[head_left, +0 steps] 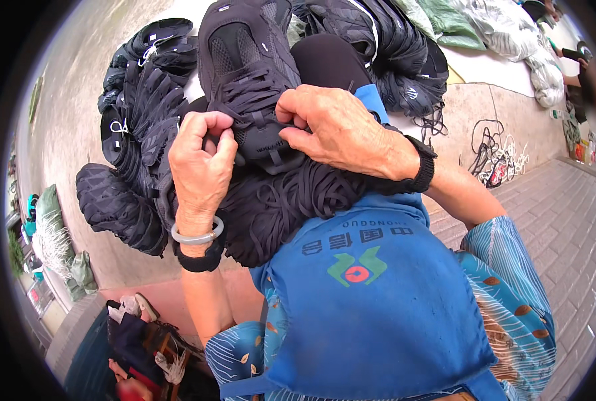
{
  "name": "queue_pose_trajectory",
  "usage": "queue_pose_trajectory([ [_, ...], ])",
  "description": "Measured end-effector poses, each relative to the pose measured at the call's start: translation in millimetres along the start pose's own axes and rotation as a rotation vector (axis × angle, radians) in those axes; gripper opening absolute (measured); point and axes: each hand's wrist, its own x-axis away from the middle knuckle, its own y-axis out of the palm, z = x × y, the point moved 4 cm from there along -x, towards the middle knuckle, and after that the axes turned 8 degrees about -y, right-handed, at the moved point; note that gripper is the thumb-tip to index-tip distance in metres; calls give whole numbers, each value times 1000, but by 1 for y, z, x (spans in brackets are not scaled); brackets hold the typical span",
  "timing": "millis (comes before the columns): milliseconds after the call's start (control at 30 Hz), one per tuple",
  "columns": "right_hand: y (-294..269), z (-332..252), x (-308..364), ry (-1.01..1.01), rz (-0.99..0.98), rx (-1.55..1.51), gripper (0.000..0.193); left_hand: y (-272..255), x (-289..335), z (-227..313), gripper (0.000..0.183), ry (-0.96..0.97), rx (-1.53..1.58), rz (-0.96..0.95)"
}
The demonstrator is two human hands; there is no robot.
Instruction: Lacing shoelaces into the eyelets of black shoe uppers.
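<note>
Beyond the blue cloth apron (385,314), black mesh shoe (229,50) looks light, soft, best held by eyelet edges, left hand (201,160) and right hand (344,127) pinching flat black lace (254,92).

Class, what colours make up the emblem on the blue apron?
Green shapes beside a red disc, seen in the head view.
</note>
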Motion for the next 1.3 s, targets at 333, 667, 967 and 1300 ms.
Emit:
queue_pose_trajectory([
  [333, 2, -2, -2, -39, 24, 87, 15, -2, -10, 10, 16, 160, -242, -133],
  [667, 1, 1, 0, -75, 18, 132, 17, 0, -5, 19, 15, 231, -327, -36],
  [967, 21, -21, -14, -206, 15, 183, 11, 0, -1, -20, 15, -119, 58, -71],
  [1300, 28, -25, -22, -156, 58, 256, 27, 2, 1, -27, 12, -130, 177, 8],
])
